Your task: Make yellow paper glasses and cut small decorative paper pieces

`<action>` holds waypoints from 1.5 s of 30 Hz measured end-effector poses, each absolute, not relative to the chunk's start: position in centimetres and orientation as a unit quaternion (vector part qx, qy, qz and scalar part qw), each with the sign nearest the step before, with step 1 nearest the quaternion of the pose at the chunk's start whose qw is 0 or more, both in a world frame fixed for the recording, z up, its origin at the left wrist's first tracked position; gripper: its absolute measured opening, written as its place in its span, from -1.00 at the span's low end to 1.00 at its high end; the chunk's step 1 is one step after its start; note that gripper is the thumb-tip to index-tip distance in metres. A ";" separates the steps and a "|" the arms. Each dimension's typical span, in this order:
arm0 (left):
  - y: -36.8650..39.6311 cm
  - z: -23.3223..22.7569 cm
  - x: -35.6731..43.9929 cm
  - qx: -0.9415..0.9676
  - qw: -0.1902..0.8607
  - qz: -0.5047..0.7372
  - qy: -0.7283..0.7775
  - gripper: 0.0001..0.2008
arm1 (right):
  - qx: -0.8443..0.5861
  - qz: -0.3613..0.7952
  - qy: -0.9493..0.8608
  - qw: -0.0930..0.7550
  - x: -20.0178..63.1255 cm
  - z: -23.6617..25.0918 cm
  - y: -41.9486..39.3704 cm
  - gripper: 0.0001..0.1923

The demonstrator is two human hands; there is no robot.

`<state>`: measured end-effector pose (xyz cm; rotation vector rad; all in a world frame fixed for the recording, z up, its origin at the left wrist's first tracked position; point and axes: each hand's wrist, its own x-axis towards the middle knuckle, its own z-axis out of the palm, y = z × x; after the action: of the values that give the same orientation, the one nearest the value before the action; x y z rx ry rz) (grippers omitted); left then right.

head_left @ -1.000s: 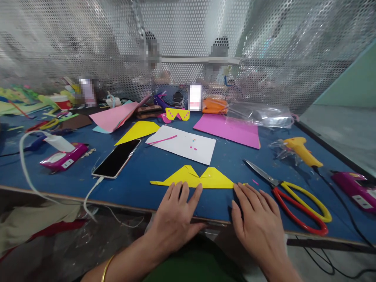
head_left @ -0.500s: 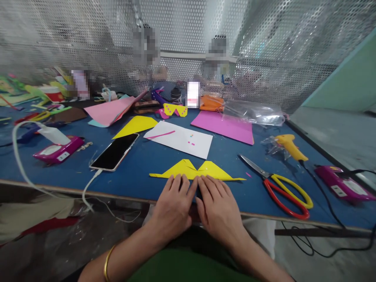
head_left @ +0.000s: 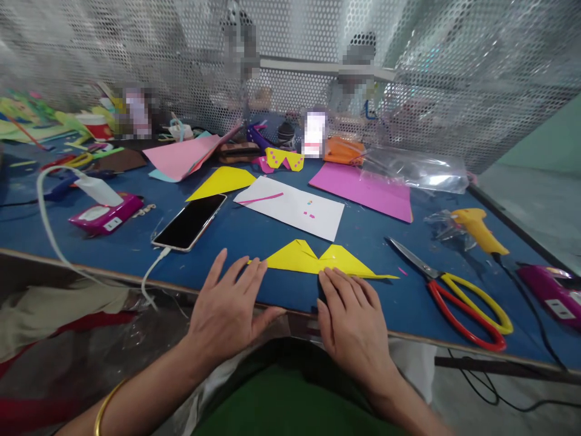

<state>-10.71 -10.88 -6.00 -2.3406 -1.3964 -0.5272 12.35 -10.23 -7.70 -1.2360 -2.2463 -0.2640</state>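
A folded yellow paper piece (head_left: pixel 336 260) with two peaks and thin pointed ends lies near the table's front edge. My left hand (head_left: pixel 231 297) is open, fingers spread, its fingertips at the piece's left end. The fingers of my right hand (head_left: pixel 351 306) lie flat on the lower edge, just right of the middle notch. Behind the piece is a white sheet (head_left: pixel 281 209) bearing a pink strip and small coloured bits. Large scissors (head_left: pixel 463 300) with red and yellow handles lie to the right, blades slightly parted.
A charging phone (head_left: pixel 190 224) and a purple power socket (head_left: pixel 106 215) lie left. At right are a yellow glue gun (head_left: pixel 479 230) and another purple socket (head_left: pixel 551 293). Pink paper (head_left: pixel 363 191), a yellow sheet (head_left: pixel 222 181) and a yellow eye mask (head_left: pixel 285 159) lie behind, before a perforated metal screen (head_left: pixel 299 88).
My left hand has slid away from the middle to the piece's left end, its fingers spreading. My right hand stays on the fold. The camera view has shifted slightly.
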 end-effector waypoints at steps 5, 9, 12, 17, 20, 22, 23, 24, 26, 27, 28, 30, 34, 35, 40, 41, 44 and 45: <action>-11.3 -5.8 -12.1 -0.823 0.208 -0.165 -0.502 -0.41 | -0.461 -0.103 -0.837 0.278 12.3 -7.7 -10.2 -0.60; -11.3 -5.6 -10.8 -0.799 0.212 -0.196 -0.527 -0.42 | -0.462 -0.116 -0.835 0.274 12.0 -7.8 -10.2 -0.58; -11.1 -5.7 -8.6 -0.802 0.196 -0.242 -0.511 -0.50 | -0.461 -0.121 -0.835 0.274 11.8 -7.9 -10.1 -0.58; -10.4 -6.5 -4.9 -0.867 0.090 -0.234 -0.431 -0.56 | -0.461 -0.118 -0.833 0.284 12.0 -8.2 -10.0 -0.59; -10.0 -7.0 -4.1 -0.863 0.077 -0.239 -0.439 -0.55 | -0.455 -0.102 -0.834 0.295 12.4 -8.0 -10.0 -0.60; -10.0 -7.1 -4.2 -0.860 0.075 -0.242 -0.442 -0.53 | -0.449 -0.099 -0.836 0.298 12.8 -7.9 -10.0 -0.60; -10.0 -7.1 -4.3 -0.860 0.074 -0.243 -0.442 -0.52 | -0.447 -0.102 -0.836 0.300 13.0 -7.8 -10.0 -0.60; -10.0 -7.1 -4.4 -0.861 0.073 -0.242 -0.441 -0.52 | -0.448 -0.106 -0.835 0.301 13.2 -7.7 -10.0 -0.60; -10.0 -7.1 -4.5 -0.863 0.069 -0.239 -0.440 -0.51 | -0.455 -0.115 -0.830 0.303 13.8 -7.6 -10.0 -0.61; -10.0 -7.1 -4.5 -0.864 0.068 -0.238 -0.439 -0.50 | -0.461 -0.119 -0.826 0.302 14.2 -7.6 -10.0 -0.62; -10.0 -7.1 -4.5 -0.864 0.068 -0.237 -0.439 -0.50 | -0.468 -0.123 -0.822 0.300 14.7 -7.6 -10.0 -0.62; -9.9 -7.1 -4.4 -0.864 0.071 -0.239 -0.438 -0.50 | -0.486 -0.134 -0.813 0.290 15.9 -7.7 -10.1 -0.62; -9.8 -7.3 -4.5 -0.867 0.083 -0.243 -0.428 -0.48 | -0.521 -0.180 -0.789 0.273 18.1 -7.9 -10.3 -0.63; -9.7 -7.3 -4.5 -0.867 0.085 -0.243 -0.426 -0.48 | -0.524 -0.190 -0.785 0.272 18.5 -7.9 -10.3 -0.64; -9.5 -6.6 -4.2 -0.871 0.080 -0.211 -0.436 -0.48 | -0.542 -0.198 -0.775 0.259 18.5 -7.9 -10.4 -0.63; -9.5 -6.3 -4.0 -0.873 0.079 -0.196 -0.439 -0.49 | -0.546 -0.194 -0.774 0.256 18.4 -7.9 -10.5 -0.63; -9.4 -5.6 -3.4 -0.878 0.083 -0.153 -0.447 -0.49 | -0.555 -0.182 -0.771 0.254 18.2 -7.6 -10.7 -0.63; -9.4 -5.5 -3.2 -0.878 0.086 -0.145 -0.447 -0.48 | -0.559 -0.179 -0.768 0.255 18.1 -7.5 -10.7 -0.62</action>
<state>-3.17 -9.36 -5.49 -2.6181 -1.3336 -0.4315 18.11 -10.74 -7.48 -1.5180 -2.0868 -0.4856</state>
